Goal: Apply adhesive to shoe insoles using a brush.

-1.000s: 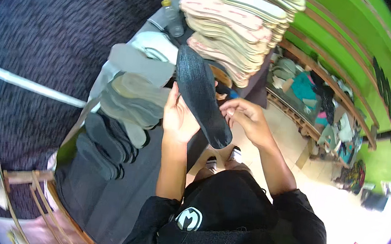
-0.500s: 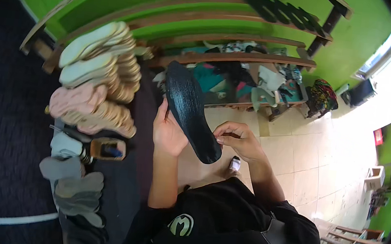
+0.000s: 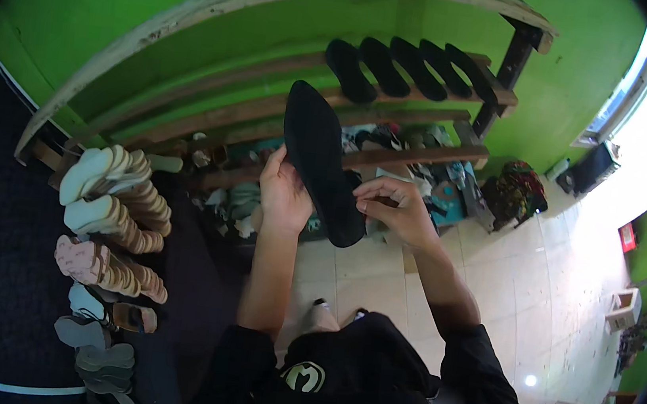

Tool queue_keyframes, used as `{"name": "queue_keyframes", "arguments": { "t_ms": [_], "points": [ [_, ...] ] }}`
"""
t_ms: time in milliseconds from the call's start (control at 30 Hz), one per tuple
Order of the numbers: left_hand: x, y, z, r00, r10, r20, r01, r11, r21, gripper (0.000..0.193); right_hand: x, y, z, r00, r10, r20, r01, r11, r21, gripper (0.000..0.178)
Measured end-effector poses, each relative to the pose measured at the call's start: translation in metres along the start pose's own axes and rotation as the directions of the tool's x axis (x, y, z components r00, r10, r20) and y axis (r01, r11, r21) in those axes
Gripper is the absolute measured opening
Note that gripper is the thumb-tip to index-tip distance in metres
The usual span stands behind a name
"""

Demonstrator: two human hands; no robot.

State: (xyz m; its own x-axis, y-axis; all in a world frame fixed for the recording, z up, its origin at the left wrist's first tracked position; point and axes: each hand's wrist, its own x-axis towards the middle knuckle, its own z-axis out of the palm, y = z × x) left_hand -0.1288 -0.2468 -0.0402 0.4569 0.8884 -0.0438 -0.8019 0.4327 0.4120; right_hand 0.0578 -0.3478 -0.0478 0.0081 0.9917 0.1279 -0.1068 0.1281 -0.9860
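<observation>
A black shoe insole (image 3: 315, 149) is held up in front of me, its broad end up and to the left and its narrower end toward me. My left hand (image 3: 286, 194) grips it along the left edge, with the thumb at the side and the other fingers hidden behind. At the right edge near the narrow end, the thumb and forefinger of my right hand (image 3: 393, 206) are pinched against it. Beyond, several black insoles (image 3: 386, 69) lean side by side on a wooden rack (image 3: 290, 78) by the green wall.
On the dark table at left stand stacks of cream insoles (image 3: 112, 198), pink-topped insoles (image 3: 81, 261) and grey insoles (image 3: 106, 361), with a small open container (image 3: 136, 318) among them. Scraps (image 3: 244, 201) lie under the rack. A patterned bundle (image 3: 517, 194) sits farther right.
My view has tilted up and shifted toward the rack, so its insoles show more fully. The held insole has turned and looks matte instead of shiny. Both hands keep their hold on it.
</observation>
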Motion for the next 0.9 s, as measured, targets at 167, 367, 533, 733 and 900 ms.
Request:
{"name": "queue_keyframes", "arguments": {
  "t_ms": [167,367,533,733,900],
  "points": [
    [0.061,0.027,0.009,0.999,0.045,-0.029,-0.037,0.97,0.239,0.033,0.067,-0.003,-0.014,0.994,-0.107,0.031,0.108,0.994,-0.021,0.016],
    [0.147,0.08,-0.011,0.985,0.162,0.066,-0.171,0.814,0.555,0.024,0.143,-0.019,-0.02,0.991,-0.132,0.037,0.135,0.986,-0.094,0.017],
    [0.197,0.094,-0.001,0.985,0.144,-0.098,-0.042,0.745,0.666,0.023,0.201,-0.021,-0.029,0.997,-0.039,0.064,0.054,0.964,-0.262,0.017],
    [0.226,0.117,-0.008,0.985,0.059,-0.163,0.067,0.74,0.67,0.026,0.255,-0.034,-0.029,0.992,0.01,0.125,0.048,0.89,-0.453,0.016],
    [0.238,0.114,-0.018,0.986,0.005,-0.166,0.113,0.713,0.692,0.026,0.274,-0.038,-0.033,0.986,0.089,0.144,0.004,0.839,-0.544,0.011]
  ]
}}
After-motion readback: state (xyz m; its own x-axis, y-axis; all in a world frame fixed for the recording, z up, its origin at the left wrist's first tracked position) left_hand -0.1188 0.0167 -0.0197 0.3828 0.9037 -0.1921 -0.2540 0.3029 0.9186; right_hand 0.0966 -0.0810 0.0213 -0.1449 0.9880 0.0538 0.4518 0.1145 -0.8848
